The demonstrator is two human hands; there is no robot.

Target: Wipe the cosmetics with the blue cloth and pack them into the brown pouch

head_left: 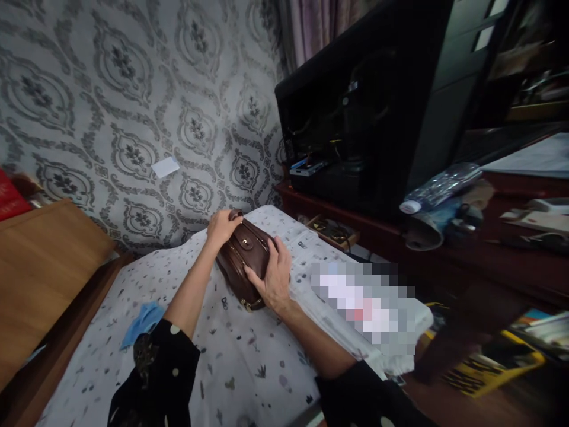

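Note:
A dark brown leather handbag (249,252) with zips and a small gold clasp lies on the patterned white sheet (240,362). At its far end, my left hand (221,230) grips the bag near its short handle, thumb on top. My right hand (277,279) holds the bag's right side, with the thumb across the top and the fingers along the edge. The undersides of both hands' grips are partly hidden. A crumpled light blue cloth (143,323) rests on the sheet beside my left forearm.
A wooden board (48,267) borders the sheet on the left. At right, a dark desk holds a black computer case (427,118) and a clear plastic bottle (440,187). An open drawer (333,231) and a yellow crate (502,367) stand nearby. Patterned wallpaper covers the back wall.

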